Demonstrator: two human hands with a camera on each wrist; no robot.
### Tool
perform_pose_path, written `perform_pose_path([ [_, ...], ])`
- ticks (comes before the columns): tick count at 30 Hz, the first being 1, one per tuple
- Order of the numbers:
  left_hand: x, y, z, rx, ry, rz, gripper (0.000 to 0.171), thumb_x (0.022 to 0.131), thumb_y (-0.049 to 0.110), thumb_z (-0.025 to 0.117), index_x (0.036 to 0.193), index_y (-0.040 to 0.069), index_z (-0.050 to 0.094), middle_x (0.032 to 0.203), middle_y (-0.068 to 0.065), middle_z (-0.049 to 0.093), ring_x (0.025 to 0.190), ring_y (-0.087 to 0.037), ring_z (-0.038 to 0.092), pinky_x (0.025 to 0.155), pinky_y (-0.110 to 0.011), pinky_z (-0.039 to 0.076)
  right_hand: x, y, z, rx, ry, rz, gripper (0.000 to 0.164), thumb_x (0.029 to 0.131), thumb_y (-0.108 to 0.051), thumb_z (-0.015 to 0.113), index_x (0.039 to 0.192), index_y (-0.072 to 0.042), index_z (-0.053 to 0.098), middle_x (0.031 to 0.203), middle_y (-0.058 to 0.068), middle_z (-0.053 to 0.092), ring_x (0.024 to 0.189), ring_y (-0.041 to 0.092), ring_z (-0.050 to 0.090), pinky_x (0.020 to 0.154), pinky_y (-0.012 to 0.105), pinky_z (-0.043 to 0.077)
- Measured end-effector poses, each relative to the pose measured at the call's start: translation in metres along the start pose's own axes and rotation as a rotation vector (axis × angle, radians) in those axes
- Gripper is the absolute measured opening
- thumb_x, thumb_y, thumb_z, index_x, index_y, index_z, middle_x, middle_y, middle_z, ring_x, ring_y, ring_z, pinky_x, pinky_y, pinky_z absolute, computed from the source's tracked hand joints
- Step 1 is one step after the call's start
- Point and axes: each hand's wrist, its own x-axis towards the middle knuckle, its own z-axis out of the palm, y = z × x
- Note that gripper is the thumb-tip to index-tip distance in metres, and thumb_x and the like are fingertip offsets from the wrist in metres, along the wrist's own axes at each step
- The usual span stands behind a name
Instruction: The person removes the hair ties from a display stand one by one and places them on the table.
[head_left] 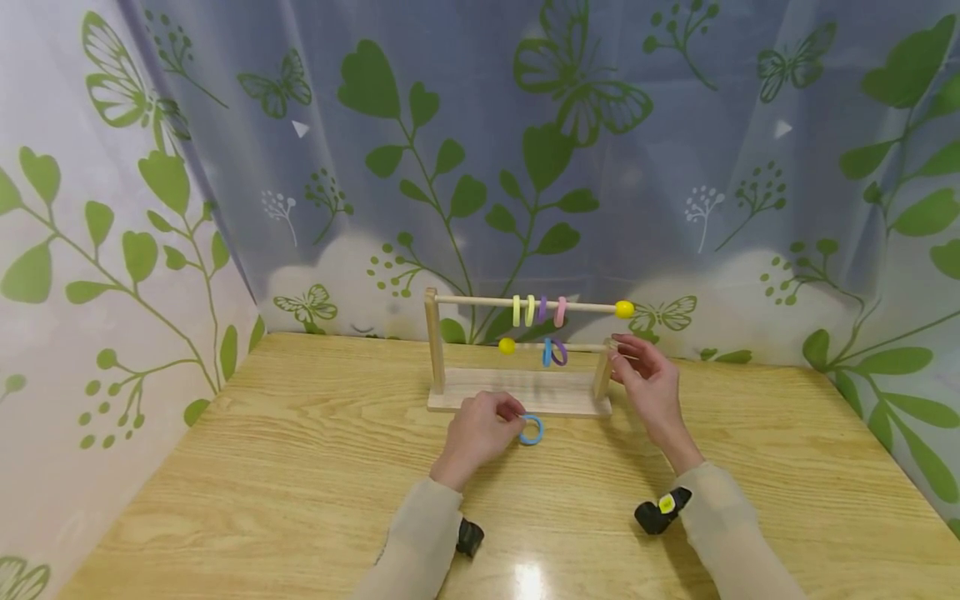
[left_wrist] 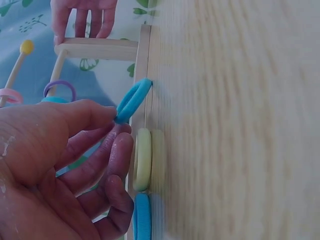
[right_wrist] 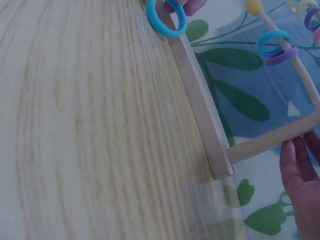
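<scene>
My left hand (head_left: 483, 429) pinches a blue hair tie (head_left: 532, 430) between thumb and fingertips, just in front of the wooden stand's base (head_left: 517, 404). At the right post (head_left: 603, 375), my right hand (head_left: 654, 387) rests its fingertips against the outer face and upper end. Blue (head_left: 547, 352) and purple hair ties (head_left: 559, 353) hang on the lower rod. The upper rod (head_left: 472, 300) carries yellow (head_left: 530, 311), purple (head_left: 542, 309) and pink hair ties (head_left: 560, 312). In the left wrist view, a yellow hair tie (left_wrist: 143, 160) and another blue one (left_wrist: 142, 217) lie beyond the left fingers, hidden from the head view.
A yellow bead (head_left: 624, 309) caps the upper rod's right end, and another bead (head_left: 507, 346) the lower rod's left end. The left post (head_left: 435, 342) rises taller than the right. Behind the wooden table (head_left: 300, 467) hangs a leaf-patterned curtain (head_left: 465, 167).
</scene>
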Motion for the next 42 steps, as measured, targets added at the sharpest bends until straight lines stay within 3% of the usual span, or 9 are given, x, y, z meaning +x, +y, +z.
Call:
perform_pose_path([
  [8,0.003,0.002,-0.002,-0.002,0.030,0.007,0.010,0.093,0.023,0.073,0.098,0.016,0.077,0.091,0.002,0.076,0.079,-0.013,0.067,0.067,-0.029,0.049,0.000,0.000,0.000,-0.003,0.006,0.013,0.034,0.100,-0.011,0.065,0.132,0.001,0.064,0.105,-0.016,0.068,0.090,-0.001,0.067,0.075,0.017,0.059],
  [14,0.009,0.011,-0.003,-0.074,0.183,0.043,0.013,0.093,0.027,0.072,0.101,0.017,0.077,0.090,0.003,0.077,0.074,-0.011,0.070,0.061,-0.026,0.051,-0.001,0.000,0.001,0.000,0.001,0.007,0.034,0.100,-0.012,0.065,0.132,0.001,0.064,0.105,-0.015,0.068,0.091,0.001,0.068,0.076,0.018,0.060],
  [23,0.015,0.033,0.006,-0.209,0.369,0.092,0.021,0.093,0.030,0.074,0.110,0.017,0.077,0.097,0.002,0.078,0.077,-0.012,0.073,0.067,-0.026,0.055,-0.001,0.002,0.000,-0.006,0.008,0.002,0.035,0.100,-0.012,0.065,0.132,0.002,0.063,0.105,-0.016,0.069,0.091,0.002,0.068,0.075,0.017,0.060],
  [31,0.022,0.045,0.017,-0.212,0.436,0.086,0.025,0.090,0.030,0.077,0.110,0.016,0.076,0.100,0.001,0.078,0.076,-0.010,0.073,0.067,-0.027,0.054,0.001,0.001,0.000,0.008,0.006,-0.009,0.034,0.100,-0.010,0.065,0.131,0.003,0.063,0.105,-0.015,0.069,0.090,0.003,0.068,0.075,0.019,0.060],
  [42,0.029,0.049,0.028,-0.227,0.516,0.030,0.023,0.088,0.031,0.078,0.108,0.020,0.076,0.099,0.004,0.078,0.078,-0.011,0.073,0.068,-0.031,0.054,0.001,0.000,0.000,0.014,0.007,-0.004,0.033,0.100,-0.009,0.065,0.131,0.003,0.064,0.105,-0.017,0.069,0.091,0.001,0.068,0.076,0.018,0.060],
])
